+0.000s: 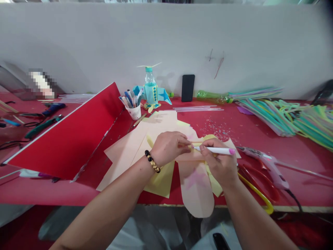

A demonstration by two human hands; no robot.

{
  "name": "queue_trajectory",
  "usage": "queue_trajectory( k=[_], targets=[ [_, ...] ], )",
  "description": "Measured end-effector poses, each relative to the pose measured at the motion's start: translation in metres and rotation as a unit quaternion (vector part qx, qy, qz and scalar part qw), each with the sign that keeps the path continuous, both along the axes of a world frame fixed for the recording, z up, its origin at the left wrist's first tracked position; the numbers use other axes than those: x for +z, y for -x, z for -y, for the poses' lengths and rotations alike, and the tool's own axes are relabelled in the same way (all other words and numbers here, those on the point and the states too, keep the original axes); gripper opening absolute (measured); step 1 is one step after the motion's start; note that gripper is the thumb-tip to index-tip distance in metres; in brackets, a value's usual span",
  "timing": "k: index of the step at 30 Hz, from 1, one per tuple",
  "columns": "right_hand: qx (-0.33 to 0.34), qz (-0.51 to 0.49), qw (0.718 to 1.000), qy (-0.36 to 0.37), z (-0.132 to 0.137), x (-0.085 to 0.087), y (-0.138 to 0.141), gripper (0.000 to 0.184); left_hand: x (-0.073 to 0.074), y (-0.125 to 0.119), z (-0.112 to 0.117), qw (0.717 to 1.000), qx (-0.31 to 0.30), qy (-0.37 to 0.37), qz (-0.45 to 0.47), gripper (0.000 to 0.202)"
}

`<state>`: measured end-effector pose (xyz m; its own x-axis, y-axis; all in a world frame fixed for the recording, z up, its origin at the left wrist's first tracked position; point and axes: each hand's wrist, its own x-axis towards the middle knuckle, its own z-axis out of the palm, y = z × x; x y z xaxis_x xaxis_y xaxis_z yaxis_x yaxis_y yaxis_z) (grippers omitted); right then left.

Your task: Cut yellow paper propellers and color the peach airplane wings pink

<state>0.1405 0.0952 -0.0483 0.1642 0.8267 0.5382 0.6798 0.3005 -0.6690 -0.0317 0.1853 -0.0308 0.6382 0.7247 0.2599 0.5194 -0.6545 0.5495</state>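
My right hand [220, 161] grips a white marker [217, 150] with a pink end, its tip pointing left. Close to that tip is my left hand [171, 147], its fingers bent together over the paper; whatever they pinch is hidden. Around both hands lie pale peach paper sheets [135, 142] and yellow paper [166, 180], overlapping one another. One rounded peach paper piece [196, 187], with a faint pink mark, hangs past the table's front edge. A black and gold bead bracelet [152, 161] circles my left wrist.
A red board [75, 132] leans up at left. Behind the paper stand a cup of pens [134, 111], a bottle craft [151, 88] and a black phone [188, 88]. At right are a glue gun [267, 165], red-handled scissors [260, 184] and many coloured straws [273, 116].
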Motion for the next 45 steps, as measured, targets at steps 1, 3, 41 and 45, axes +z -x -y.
queue_trajectory(
  k=[1,3,41,45],
  targets=[
    [0.001,0.000,1.000,-0.003,0.0000,-0.0001,0.0001,0.009,0.0001,-0.0001,0.0001,1.000,0.000,-0.001,-0.001,0.015],
    [0.004,0.006,1.000,-0.006,-0.0002,-0.0003,0.0001,0.009,0.0003,-0.0003,0.0002,1.000,-0.002,-0.004,0.000,0.015],
    [0.010,0.031,0.999,-0.022,0.0010,-0.0050,-0.0033,0.007,-0.0013,-0.0011,0.0002,1.000,0.000,-0.002,0.011,0.015],
    [-0.008,0.020,0.999,-0.028,-0.0004,-0.0056,-0.0028,0.006,-0.0007,-0.0010,0.0008,1.000,0.003,-0.002,0.007,0.016]
  ],
)
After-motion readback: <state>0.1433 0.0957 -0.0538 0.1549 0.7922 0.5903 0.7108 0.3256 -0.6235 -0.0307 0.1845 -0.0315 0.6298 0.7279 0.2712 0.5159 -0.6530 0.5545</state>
